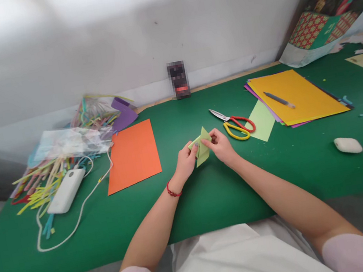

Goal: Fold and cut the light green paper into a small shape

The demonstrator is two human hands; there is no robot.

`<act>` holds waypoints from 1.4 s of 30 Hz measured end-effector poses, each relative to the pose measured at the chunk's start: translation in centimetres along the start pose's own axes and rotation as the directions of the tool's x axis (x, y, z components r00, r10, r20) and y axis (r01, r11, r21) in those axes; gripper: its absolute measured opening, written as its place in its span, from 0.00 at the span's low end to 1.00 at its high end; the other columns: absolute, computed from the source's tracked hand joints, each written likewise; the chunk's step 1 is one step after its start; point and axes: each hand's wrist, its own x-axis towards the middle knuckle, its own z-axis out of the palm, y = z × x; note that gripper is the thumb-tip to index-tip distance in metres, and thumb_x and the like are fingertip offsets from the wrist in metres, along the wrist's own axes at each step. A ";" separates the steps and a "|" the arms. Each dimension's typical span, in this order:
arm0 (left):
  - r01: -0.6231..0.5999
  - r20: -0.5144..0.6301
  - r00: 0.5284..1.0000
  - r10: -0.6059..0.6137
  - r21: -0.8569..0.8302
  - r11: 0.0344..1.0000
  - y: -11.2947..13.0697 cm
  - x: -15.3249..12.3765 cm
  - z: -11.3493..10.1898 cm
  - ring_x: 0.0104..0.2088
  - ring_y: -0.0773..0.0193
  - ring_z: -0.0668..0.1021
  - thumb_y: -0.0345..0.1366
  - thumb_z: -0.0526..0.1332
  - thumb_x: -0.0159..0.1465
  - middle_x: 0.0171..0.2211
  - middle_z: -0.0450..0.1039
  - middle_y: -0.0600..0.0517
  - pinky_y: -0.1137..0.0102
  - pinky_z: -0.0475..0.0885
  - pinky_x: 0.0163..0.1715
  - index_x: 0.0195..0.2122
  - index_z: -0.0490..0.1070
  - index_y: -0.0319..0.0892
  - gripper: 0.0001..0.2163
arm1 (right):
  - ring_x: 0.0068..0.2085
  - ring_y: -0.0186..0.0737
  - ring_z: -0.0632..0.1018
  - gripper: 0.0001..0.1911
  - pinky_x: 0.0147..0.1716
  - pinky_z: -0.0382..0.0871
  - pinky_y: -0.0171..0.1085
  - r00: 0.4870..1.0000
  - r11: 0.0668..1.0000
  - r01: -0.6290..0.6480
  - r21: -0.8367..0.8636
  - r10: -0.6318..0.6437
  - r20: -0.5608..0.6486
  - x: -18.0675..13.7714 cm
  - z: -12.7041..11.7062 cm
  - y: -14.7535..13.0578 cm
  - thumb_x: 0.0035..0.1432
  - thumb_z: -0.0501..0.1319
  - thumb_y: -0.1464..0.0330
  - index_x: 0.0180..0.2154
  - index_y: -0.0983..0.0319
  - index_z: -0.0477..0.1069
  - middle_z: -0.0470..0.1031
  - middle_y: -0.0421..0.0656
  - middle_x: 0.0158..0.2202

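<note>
A folded piece of light green paper (202, 153) is held up just above the green tabletop. My left hand (186, 159) pinches its left side, thumb on top. On the other side, my right hand (221, 147) grips the upper right part between thumb and curled fingers. The paper has a pointed tip at the top and another at the bottom. Beyond my right hand lie scissors (233, 123) with one red and one yellow handle, partly over a flat light green sheet (261, 121).
An orange sheet (132, 156) lies left of my hands. Farther left are a white power bank (66, 191) with a cable and colourful paper strips (37, 190). To the right are a yellow sheet stack (307, 96), a pen (279, 99) and a white case (348, 145).
</note>
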 end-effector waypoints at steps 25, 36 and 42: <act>0.135 0.089 0.989 -0.121 -0.166 0.977 -0.5 -0.1 0.8 0.23 0.65 0.78 0.44 0.62 0.58 0.31 0.76 0.51 0.70 0.75 0.22 0.40 0.69 0.38 0.15 | 0.32 0.39 0.75 0.21 0.33 0.70 0.38 0.999 0.997 0.032 0.072 -0.033 0.013 0.5 -0.4 0.6 0.42 0.68 0.55 0.33 0.60 0.67 0.74 0.39 0.29; 0.194 0.153 0.977 -0.149 -0.340 0.920 -0.4 0.0 0.7 0.23 0.63 0.79 0.47 0.64 0.56 0.32 0.77 0.49 0.69 0.76 0.21 0.46 0.67 0.37 0.22 | 0.32 0.38 0.74 0.19 0.31 0.69 0.36 0.998 0.989 -0.035 0.141 0.028 0.054 0.2 -0.4 -0.2 0.41 0.68 0.58 0.35 0.61 0.70 0.75 0.40 0.31; 0.186 0.192 0.974 -0.120 -0.379 0.906 -0.1 -0.1 0.6 0.23 0.62 0.79 0.50 0.65 0.55 0.32 0.77 0.48 0.69 0.76 0.21 0.47 0.65 0.36 0.26 | 0.20 0.35 0.72 0.25 0.17 0.65 0.34 0.948 0.967 -0.192 0.168 0.138 0.287 -0.4 -0.6 -1.6 0.49 0.63 0.54 0.43 0.64 0.74 0.75 0.42 0.27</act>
